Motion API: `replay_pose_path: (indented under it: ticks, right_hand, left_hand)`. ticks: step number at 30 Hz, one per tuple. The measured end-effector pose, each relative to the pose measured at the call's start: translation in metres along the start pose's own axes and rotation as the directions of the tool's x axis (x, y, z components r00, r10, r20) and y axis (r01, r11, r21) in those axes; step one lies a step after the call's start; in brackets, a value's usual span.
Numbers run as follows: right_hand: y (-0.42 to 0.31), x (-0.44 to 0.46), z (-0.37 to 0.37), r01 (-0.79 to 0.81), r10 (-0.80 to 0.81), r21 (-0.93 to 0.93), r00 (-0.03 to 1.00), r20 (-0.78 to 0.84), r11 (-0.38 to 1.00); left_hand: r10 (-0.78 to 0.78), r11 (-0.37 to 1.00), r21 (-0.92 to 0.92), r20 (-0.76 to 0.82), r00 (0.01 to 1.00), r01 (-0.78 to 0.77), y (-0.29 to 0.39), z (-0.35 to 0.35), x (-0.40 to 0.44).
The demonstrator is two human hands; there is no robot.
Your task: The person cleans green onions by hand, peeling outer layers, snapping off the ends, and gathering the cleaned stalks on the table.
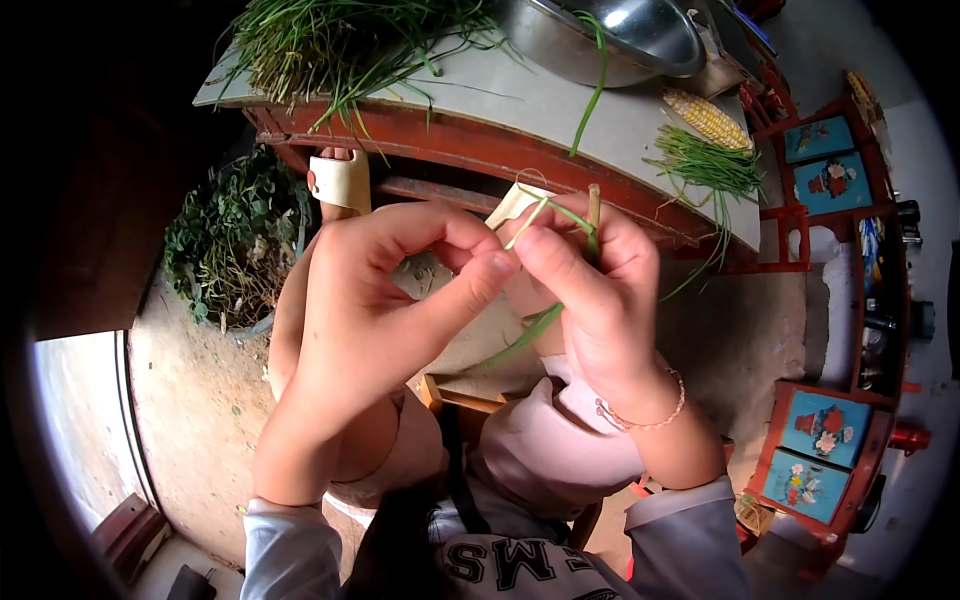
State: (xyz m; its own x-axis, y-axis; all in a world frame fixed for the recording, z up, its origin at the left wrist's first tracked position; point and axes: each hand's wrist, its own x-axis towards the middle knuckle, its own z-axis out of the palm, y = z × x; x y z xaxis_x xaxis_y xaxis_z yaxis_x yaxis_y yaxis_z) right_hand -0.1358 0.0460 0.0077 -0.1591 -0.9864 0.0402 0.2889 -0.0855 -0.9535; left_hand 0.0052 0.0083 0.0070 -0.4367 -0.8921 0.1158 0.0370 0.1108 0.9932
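Note:
Both my hands are raised over my lap, fingertips nearly meeting. My left hand [390, 290] pinches the pale end of a chive stalk [528, 222] between thumb and forefinger. Close beside it, my right hand [600, 290] is closed around the same stalk, thumb pressed on it. A green leaf [540, 325] hangs below between the hands. Something thin and tan [594, 205] sticks up by the right fingers; I cannot tell what it is. Ahead on the table [480, 95] lie a big heap of chives [310, 50] and a smaller bunch of chives [705, 160].
A steel bowl [600, 45] stands on the table with a long green blade [592, 100] over its rim. A corn cob [708, 118] lies beside the smaller bunch. Leafy greens [235, 250] fill a container on the floor at left. Painted red cabinets [825, 430] are at right.

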Motion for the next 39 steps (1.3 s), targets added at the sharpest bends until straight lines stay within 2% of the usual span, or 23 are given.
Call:
replay_pose_path:
  ticks: [3,5,7,14,21,24,26,29,33,35,38,39]
  right_hand:
    - [0.000,0.000,0.000,-0.002,0.002,-0.004,0.999,0.036,1.000]
    - [0.000,-0.001,0.001,-0.013,0.012,0.021,0.999,0.045,1.000]
    - [0.000,0.000,-0.002,-0.001,0.006,-0.063,0.997,0.076,0.998]
    - [-0.001,0.001,-0.001,0.021,-0.015,-0.090,0.998,0.066,0.996]
    - [-0.005,0.007,-0.010,0.018,-0.018,-0.005,0.985,-0.171,1.000]
    - [-0.007,0.011,-0.019,0.006,0.006,0.065,0.984,-0.179,0.998]
    - [-0.011,0.011,-0.023,-0.182,0.166,-0.118,0.977,-0.135,0.976]
    - [-0.008,0.013,-0.016,-0.163,0.145,-0.242,0.985,-0.089,0.957]
    - [-0.008,0.013,-0.009,-0.154,0.142,-0.243,0.988,-0.065,0.958]
    - [-0.006,0.013,-0.013,-0.189,0.180,-0.261,0.982,-0.058,0.947]
    - [-0.009,0.012,-0.013,-0.223,0.233,-0.239,0.972,0.015,0.945]
    - [-0.009,0.011,-0.010,-0.216,0.226,-0.223,0.974,0.021,0.951]
  left_hand:
    - [0.001,0.999,-0.036,-0.003,1.000,-0.001,-0.001,0.001,-0.001]
    - [-0.067,0.990,-0.119,0.043,0.997,0.071,0.001,0.000,-0.002]
    - [-0.041,0.992,-0.119,0.040,0.998,0.046,-0.002,0.000,-0.002]
    - [0.021,0.998,-0.057,-0.020,1.000,-0.022,-0.003,-0.001,-0.002]
    - [0.029,0.999,0.033,-0.008,1.000,-0.029,-0.002,-0.002,-0.002]
    - [-0.020,0.998,-0.055,-0.040,0.999,0.018,-0.003,-0.002,-0.001]
    - [-0.081,0.938,-0.335,0.039,0.996,0.090,-0.005,-0.002,0.001]
    - [-0.079,0.917,-0.392,0.020,0.997,0.080,-0.006,-0.002,0.006]
    - [-0.051,0.883,-0.466,0.024,0.998,0.057,-0.013,-0.011,0.009]
    - [-0.070,0.870,-0.483,0.069,0.995,0.095,-0.009,-0.017,0.008]
    - [-0.113,0.738,-0.667,0.034,0.993,0.106,0.000,-0.022,0.003]
    - [-0.111,0.751,-0.652,0.033,0.993,0.106,0.000,-0.025,0.003]
